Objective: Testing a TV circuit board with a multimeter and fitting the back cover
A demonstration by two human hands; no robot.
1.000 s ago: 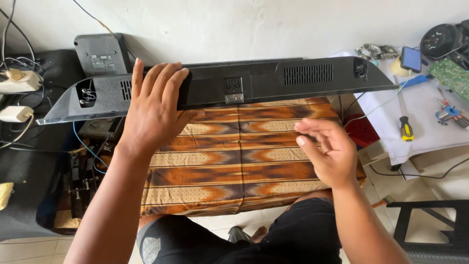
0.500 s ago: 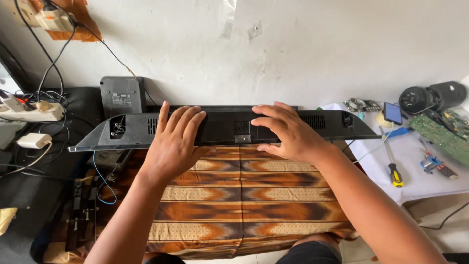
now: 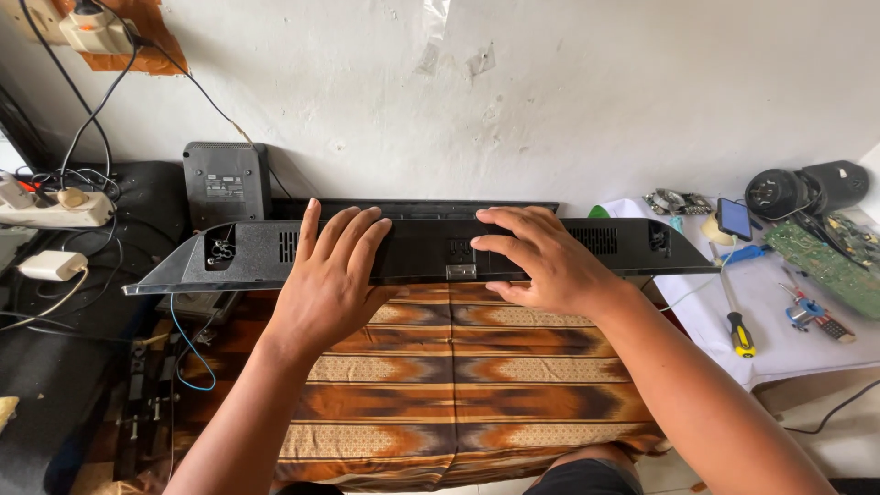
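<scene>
While long black panel point(image 3: 422, 252) runs left-right, left hand point(image 3: 332, 275) and right hand point(image 3: 541, 261) press flat, fingers spread, flanking centre.

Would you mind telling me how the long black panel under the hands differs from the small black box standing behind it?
The long black panel is wide and low, lying across the striped cloth; the small black box is squarish and stands upright against the wall. The left hand and right hand rest on the panel; nothing touches the box. The panel shows vent slots; the box shows a pale label. Both are dark plastic.
</scene>
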